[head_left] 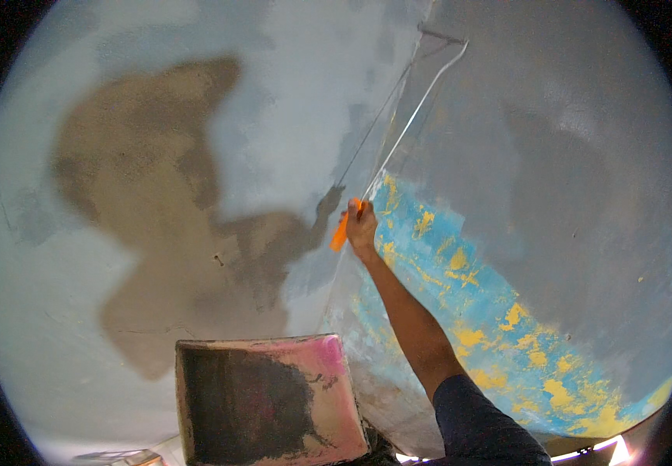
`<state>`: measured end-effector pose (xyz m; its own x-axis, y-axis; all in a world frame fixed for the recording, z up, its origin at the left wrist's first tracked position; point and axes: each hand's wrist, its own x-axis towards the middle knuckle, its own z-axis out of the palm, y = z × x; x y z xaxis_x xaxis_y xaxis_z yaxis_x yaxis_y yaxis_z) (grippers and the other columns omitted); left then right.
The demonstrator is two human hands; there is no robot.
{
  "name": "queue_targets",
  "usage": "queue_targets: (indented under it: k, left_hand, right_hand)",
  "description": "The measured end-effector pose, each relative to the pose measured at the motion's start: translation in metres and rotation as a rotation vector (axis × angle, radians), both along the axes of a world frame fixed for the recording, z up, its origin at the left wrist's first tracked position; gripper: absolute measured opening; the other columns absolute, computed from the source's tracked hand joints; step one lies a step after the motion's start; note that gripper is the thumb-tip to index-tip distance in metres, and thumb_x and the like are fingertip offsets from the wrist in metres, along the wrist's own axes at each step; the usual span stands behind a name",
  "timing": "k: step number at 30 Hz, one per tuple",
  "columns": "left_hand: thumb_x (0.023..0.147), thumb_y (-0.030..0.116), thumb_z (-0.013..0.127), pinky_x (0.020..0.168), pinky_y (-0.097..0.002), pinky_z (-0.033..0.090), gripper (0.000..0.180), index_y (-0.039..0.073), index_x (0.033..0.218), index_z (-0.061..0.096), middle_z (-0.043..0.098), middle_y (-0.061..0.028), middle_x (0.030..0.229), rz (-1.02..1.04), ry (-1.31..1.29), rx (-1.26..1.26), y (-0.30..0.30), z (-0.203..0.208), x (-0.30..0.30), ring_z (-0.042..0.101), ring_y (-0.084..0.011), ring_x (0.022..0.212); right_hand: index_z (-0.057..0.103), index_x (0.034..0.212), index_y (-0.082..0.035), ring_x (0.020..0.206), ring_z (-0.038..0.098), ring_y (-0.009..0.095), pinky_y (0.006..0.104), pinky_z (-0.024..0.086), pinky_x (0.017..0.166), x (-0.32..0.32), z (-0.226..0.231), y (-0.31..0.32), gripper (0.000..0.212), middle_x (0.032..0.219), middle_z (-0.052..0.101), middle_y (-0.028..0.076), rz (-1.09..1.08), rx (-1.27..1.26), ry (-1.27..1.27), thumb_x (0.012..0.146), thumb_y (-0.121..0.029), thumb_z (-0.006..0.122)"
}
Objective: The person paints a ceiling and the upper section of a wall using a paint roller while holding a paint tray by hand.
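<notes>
My right hand [362, 225] is closed around the orange handle [339, 236] of a paint roller, with the arm stretched up and forward. From the handle a thin metal rod leads up to the small roller head [442, 35], which lies at or very near the corner line between two painted surfaces. Below, at the front, is a pinkish paint tray [351, 415] with dark grey paint covering much of its inside. What holds the tray up is hidden. My left hand does not show.
The left wall [289, 78] is patchy pale blue-grey and carries a large brown-looking shadow. To the right, a grey surface [507, 93] borders a blue patch with yellow flecks [460, 264]. Bright openings show along the lower edge.
</notes>
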<state>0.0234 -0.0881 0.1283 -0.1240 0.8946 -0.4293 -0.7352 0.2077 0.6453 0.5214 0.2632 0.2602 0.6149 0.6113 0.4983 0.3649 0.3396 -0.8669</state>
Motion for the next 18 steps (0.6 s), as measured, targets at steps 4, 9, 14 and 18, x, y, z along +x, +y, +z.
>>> queue_targets:
  k: [4,9,14,18]
  left_hand:
    - [0.073,0.018,0.057,0.080,-0.0377,0.046,0.037,0.007,0.105,0.044,0.049,-0.0086,0.105,0.026,0.129,0.076,-0.007,-0.014,-0.005,0.046,-0.0241,0.099]
    - [0.071,0.017,0.057,0.080,-0.0376,0.046,0.038,0.008,0.105,0.044,0.049,-0.0091,0.105,0.034,0.182,0.105,-0.006,-0.017,-0.008,0.046,-0.0247,0.099]
    - [0.069,0.015,0.057,0.080,-0.0375,0.046,0.039,0.008,0.105,0.044,0.049,-0.0095,0.105,0.014,0.311,0.145,-0.014,-0.016,-0.004,0.046,-0.0252,0.099]
    - [0.063,0.010,0.056,0.079,-0.0369,0.046,0.045,0.010,0.106,0.044,0.048,-0.0094,0.105,-0.081,0.999,0.172,-0.019,-0.042,-0.016,0.045,-0.0265,0.100]
  right_hand:
    - [0.044,0.090,0.001,0.055,0.059,0.016,0.0300,0.048,0.048,-0.019,-0.011,-0.012,0.023,0.062,0.056,0.009,-0.081,-0.013,0.003,0.087,-0.021,0.050]
    - [0.045,0.091,0.002,0.054,0.060,0.017,0.0305,0.048,0.047,0.000,0.070,0.011,0.024,0.063,0.057,0.010,-0.066,0.104,-0.073,0.086,-0.021,0.051]
    - [0.046,0.091,0.003,0.054,0.059,0.016,0.0300,0.048,0.046,0.016,0.077,0.014,0.027,0.066,0.057,0.011,-0.040,-0.010,-0.086,0.085,-0.023,0.052]
    - [0.046,0.089,0.002,0.053,0.059,0.017,0.0301,0.048,0.045,-0.008,0.066,0.005,0.027,0.065,0.057,0.011,-0.050,0.026,0.020,0.085,-0.024,0.053]
